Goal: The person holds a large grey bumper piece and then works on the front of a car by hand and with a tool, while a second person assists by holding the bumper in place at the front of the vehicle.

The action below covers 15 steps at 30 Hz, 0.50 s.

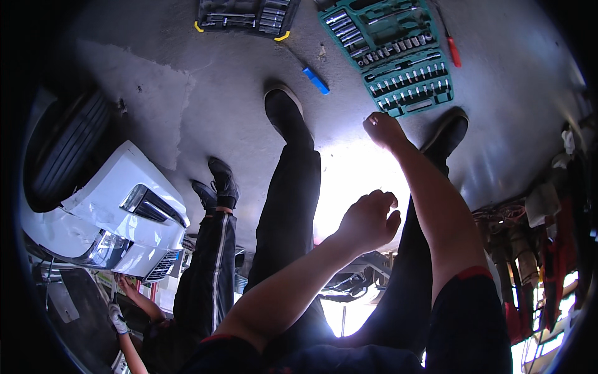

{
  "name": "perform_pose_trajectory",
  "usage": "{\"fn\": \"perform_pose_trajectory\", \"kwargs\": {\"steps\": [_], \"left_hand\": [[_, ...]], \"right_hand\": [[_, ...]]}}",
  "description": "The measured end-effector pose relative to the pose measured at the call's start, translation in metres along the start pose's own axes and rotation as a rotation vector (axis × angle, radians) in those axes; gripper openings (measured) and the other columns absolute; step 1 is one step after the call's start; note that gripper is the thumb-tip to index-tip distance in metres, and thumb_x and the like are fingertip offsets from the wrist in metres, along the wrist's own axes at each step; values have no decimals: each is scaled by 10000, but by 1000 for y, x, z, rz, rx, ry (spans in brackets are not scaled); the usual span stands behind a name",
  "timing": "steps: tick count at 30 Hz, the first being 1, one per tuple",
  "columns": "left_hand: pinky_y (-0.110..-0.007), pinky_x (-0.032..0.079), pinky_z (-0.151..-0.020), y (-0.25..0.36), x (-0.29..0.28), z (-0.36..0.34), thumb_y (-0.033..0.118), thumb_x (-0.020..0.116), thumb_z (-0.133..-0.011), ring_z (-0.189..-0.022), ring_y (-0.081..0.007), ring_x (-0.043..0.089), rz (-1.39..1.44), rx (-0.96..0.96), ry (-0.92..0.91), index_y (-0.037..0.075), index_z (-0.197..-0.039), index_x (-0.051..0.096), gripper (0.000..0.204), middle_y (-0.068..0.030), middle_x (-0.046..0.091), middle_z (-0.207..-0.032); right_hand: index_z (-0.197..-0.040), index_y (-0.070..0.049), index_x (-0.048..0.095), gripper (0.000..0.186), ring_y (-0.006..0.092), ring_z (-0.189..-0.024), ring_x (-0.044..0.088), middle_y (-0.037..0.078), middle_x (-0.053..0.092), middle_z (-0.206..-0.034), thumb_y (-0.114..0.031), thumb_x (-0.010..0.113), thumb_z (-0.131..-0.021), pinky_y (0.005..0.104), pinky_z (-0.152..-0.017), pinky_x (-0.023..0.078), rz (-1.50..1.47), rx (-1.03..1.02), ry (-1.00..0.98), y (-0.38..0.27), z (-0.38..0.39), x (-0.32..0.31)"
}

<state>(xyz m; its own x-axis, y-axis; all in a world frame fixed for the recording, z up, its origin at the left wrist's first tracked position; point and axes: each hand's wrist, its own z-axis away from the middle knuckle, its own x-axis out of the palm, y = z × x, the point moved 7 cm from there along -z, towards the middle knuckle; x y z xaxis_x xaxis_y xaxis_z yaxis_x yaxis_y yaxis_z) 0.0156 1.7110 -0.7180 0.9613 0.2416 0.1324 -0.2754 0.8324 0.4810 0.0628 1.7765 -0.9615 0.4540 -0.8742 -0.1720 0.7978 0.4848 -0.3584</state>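
And there's a blue screwdriver (316, 81) beyond the left hand (375, 218), fingers loosely curled, thumb apart; the right hand (381, 128) curls in, grip unclear, right by the green tool case (387, 61); red screwdriver (454, 52) farther right.

From my end I count two grips of the wearer: left grip (372, 218) and right grip (383, 129). I get two tool cases, one green case (398, 57) and one black case (243, 30); their small pieces are too fine for me to total. I see two screwdrivers, one blue screwdriver (316, 81) and one red screwdriver (454, 52). Shoes, I make four: the wearer's left shoe (284, 111), right shoe (451, 129), and another person's pair (223, 181). I count two further hands, one gloved hand (117, 318), one bare hand (128, 287); and one tyre (67, 153).
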Motion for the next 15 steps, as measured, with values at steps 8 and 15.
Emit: {"fn": "perform_pose_trajectory", "kwargs": {"steps": [8, 15], "left_hand": [[-380, 516, -898, -9, 8, 0, 189, 579, -930, -984, -299, 666, -43, -26, -18, -8, -1096, 635, 264, -185, 669, -1037], [-388, 518, -894, -6, 14, 0, 210, 587, -937, -988, -305, 666, -110, -65, -73, -7, -1130, 626, 293, -187, 667, -1061]], "right_hand": [[-1039, -84, 706, 294, 318, -1020, 666, 150, 701, -1085, -298, 554, -906, 393, -917, 515, -63, 60, 2, 13, 2, -15], [-1196, -154, 665, 303, 269, -968, 697, 136, 706, -1116, -230, 563, -921, 389, -876, 542, 37, 3, 54, 11, -19, -77]]}}
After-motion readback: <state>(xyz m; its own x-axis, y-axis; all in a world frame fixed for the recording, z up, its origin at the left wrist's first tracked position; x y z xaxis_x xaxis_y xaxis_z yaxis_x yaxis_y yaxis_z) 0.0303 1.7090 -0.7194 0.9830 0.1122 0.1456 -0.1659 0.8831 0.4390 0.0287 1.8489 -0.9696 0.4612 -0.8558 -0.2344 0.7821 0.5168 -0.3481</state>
